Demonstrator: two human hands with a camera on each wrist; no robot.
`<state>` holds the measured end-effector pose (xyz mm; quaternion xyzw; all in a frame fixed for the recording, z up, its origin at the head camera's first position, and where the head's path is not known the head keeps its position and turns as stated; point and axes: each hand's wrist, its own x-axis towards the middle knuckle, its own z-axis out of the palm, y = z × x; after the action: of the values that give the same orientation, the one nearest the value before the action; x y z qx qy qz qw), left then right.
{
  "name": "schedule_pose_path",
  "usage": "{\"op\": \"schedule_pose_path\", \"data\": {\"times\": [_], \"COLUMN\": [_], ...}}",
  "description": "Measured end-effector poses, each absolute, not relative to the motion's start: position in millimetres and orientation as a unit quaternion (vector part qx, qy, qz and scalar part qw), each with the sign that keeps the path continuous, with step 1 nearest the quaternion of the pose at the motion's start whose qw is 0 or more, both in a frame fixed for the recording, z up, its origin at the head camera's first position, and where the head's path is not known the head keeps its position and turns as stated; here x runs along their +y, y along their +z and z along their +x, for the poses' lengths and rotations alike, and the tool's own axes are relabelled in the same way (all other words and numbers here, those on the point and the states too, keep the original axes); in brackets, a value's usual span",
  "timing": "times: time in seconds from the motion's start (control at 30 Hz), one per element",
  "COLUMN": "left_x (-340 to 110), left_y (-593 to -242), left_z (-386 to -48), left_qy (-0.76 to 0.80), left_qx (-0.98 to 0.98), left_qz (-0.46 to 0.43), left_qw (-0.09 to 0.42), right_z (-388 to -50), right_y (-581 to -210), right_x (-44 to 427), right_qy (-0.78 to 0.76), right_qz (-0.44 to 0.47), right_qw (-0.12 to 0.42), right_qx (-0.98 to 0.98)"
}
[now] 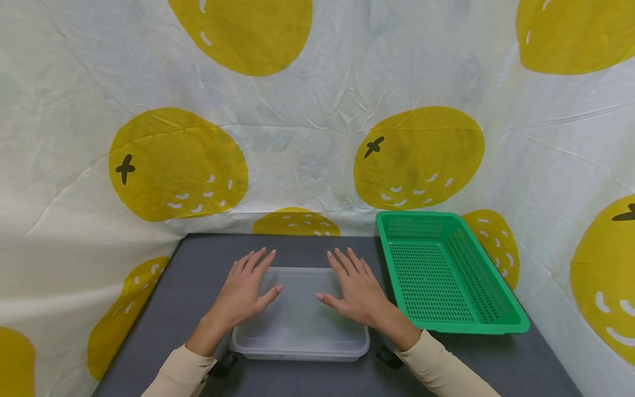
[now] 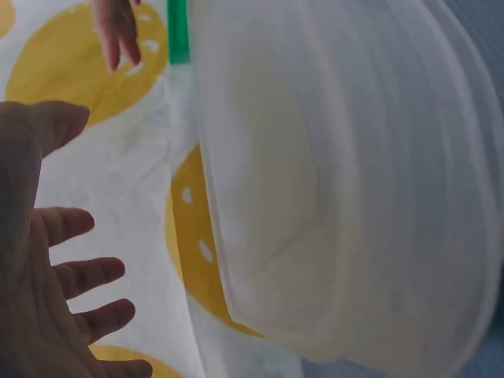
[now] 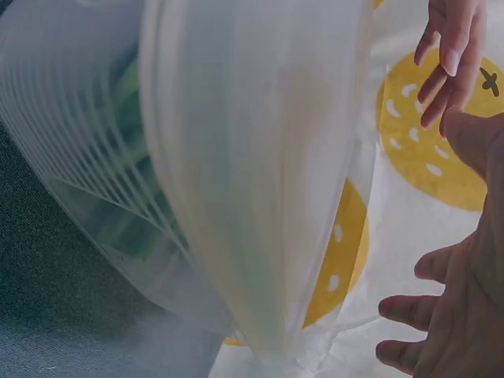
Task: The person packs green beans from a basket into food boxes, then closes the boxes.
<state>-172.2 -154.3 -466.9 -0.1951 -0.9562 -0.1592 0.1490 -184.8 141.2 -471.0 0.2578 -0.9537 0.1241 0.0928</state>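
A translucent plastic container (image 1: 302, 325) with a lid lies on the dark table in the head view. Over its left part hovers my left hand (image 1: 245, 289), fingers spread and the thumb pointing inward. My right hand (image 1: 354, 289) is held the same way over the right part. Both wrist views show a gap between the hand and the container; neither hand holds anything. Through the container's side (image 3: 134, 157) in the right wrist view, something green shows faintly, too blurred to name.
To the right of the container stands a green plastic basket (image 1: 501, 286) with slotted walls. The dark grey table (image 1: 193, 275) reaches back to a white cloth (image 1: 307, 165) printed with yellow fruit, which hangs behind and along both sides.
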Motion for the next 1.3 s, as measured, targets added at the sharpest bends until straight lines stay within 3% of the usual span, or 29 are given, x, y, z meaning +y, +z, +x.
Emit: {"op": "schedule_pose_path", "data": {"times": [0.43, 0.63, 1.0, 1.3], "left_x": [-148.5, -147.8, -151.8, -135.5], "left_y": [-481.7, -497.6, -524.5, -520.0], "left_z": [-169.8, -165.2, -161.2, -152.5], "left_qy": [-0.045, -0.050, -0.090, -0.081], "left_qx": [-0.959, -0.962, -0.968, -0.969], "left_qz": [-0.233, -0.234, -0.215, -0.228], "left_qw": [0.156, 0.133, 0.089, 0.052], "right_z": [-183.6, -178.0, -174.7, -159.8], "right_y": [-483.1, -500.8, -526.8, -524.2], "right_x": [130.1, 123.6, 123.5, 113.0], "right_qy": [0.121, 0.122, 0.108, 0.129], "right_qz": [0.272, 0.275, 0.287, 0.321], "right_qw": [0.061, 0.044, 0.089, 0.051], "right_qx": [-0.953, -0.953, -0.948, -0.937]}}
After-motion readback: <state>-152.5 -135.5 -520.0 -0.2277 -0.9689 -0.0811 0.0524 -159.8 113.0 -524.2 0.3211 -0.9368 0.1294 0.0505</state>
